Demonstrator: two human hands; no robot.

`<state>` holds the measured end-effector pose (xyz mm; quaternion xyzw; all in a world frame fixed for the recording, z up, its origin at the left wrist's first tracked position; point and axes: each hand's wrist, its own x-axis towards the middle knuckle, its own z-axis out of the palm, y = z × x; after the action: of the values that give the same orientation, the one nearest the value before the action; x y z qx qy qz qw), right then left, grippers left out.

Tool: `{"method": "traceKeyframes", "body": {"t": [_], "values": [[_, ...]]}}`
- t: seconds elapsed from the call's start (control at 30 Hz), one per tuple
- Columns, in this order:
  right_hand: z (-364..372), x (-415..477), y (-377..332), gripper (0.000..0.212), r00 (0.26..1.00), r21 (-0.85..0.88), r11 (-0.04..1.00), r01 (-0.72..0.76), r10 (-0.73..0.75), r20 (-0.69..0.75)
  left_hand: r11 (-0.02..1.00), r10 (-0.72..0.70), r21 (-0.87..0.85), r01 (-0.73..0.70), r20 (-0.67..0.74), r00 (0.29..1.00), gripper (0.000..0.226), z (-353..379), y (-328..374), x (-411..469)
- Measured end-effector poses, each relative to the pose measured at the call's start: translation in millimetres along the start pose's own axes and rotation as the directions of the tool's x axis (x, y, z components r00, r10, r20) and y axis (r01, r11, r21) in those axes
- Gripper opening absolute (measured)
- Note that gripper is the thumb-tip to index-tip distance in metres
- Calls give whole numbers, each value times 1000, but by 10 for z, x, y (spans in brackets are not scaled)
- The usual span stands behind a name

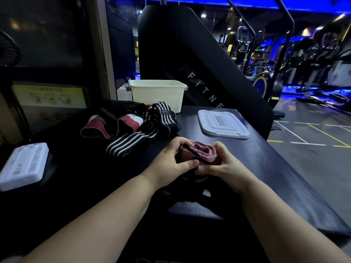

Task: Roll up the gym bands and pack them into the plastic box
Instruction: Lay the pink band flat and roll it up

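Gym bands, head view: the loose heap is lying on the black matte tabletop (266,177), directly between the hands and the box. In it, a long black elastic band with white stripes (133,141) is trailing toward the hands, and a maroon fabric band with white patches (98,130) is sitting crumpled to its left.

The open cream rectangular plastic box (157,95) is standing upright at the far edge of the table, just behind the heap. Its flat white plastic lid (222,124) is lying apart from it, to the right. A white flat plastic case (22,166) is resting near the left edge. A tall black machine panel with white lettering (190,54) is rising behind the table, and blue-lit exercise machines (313,63) are standing far right.

The rolled pink-maroon fabric band (197,152) is being held just above the table, near its middle, with coiled layers showing at its top end and a black strip crossing it. The left hand (174,162) is curling round the roll's left side, thumb pressing in. The right hand (222,164) is cupping the right side, fingers bent round it.
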<state>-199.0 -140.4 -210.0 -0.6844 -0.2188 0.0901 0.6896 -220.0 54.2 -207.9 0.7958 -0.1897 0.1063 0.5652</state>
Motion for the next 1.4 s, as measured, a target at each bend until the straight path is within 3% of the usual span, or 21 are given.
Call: {"method": "traceKeyframes", "body": {"t": [0.07,0.23,0.33,0.4,0.67,0.9,1.1,1.4], "values": [[4,-19,-29,52,998,121,992,-35,28,58,1000,-4,-24,4,6,1000,44,-6,-9,9],[2,-26,-38,64,996,164,986,-23,8,93,999,-7,-51,8,31,999,43,-16,10,5],[18,-17,-15,69,996,151,988,-9,-5,90,1000,-10,-28,12,85,996,47,-40,-8,-5],[37,-31,-34,58,999,138,990,14,-21,50,1000,2,3,-2,106,994,53,-53,-21,-10],[54,-26,-62,58,999,63,998,24,-22,-31,1000,12,14,-13,45,999,49,-27,1,1],[87,-66,-71,58,998,171,985,-10,-1,68,1000,15,3,-15,54,998,49,-19,3,9],[103,-66,-83,52,999,174,985,-19,13,35,1000,11,-16,-9,119,993,61,-42,-23,31],[93,-56,-67,54,999,190,981,-35,28,37,999,-22,36,17,116,993,60,-49,10,92]]}}
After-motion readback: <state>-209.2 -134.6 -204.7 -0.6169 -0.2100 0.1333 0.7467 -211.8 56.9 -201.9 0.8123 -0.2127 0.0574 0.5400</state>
